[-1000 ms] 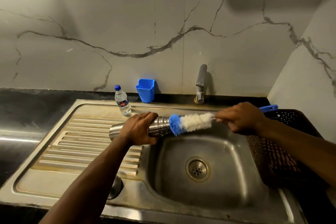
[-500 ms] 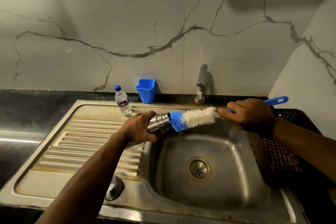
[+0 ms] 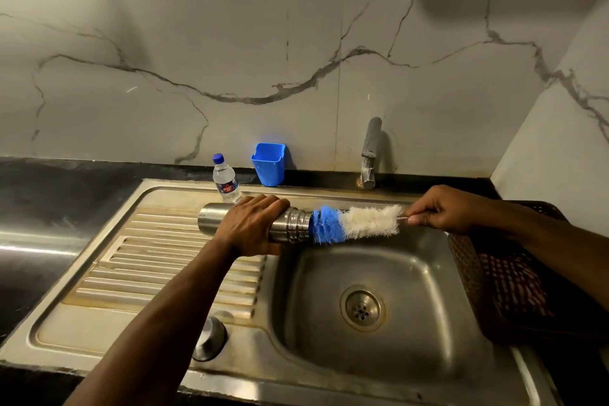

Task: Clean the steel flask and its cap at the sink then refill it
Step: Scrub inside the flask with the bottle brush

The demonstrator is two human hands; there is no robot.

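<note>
Over the sink basin's back-left corner, my left hand (image 3: 252,224) grips the steel flask (image 3: 290,226) sideways so drips fall in; my right hand (image 3: 441,209) pinches the bottle brush (image 3: 356,222) at its mouth. The cap (image 3: 211,338) waits on the drainboard's front edge.

The left hand (image 3: 253,224) covers the middle of the steel flask (image 3: 211,221), so only its base and threaded neck show. The brush (image 3: 356,221) has its handle hidden inside the right hand (image 3: 441,211), whose grip leaves just a short wire stub visible. The cap (image 3: 211,338) is partly covered by the left forearm. The label on the plastic bottle (image 3: 225,181) is too small to read. The dark basket (image 3: 514,273) is cut off by the right forearm.
</note>
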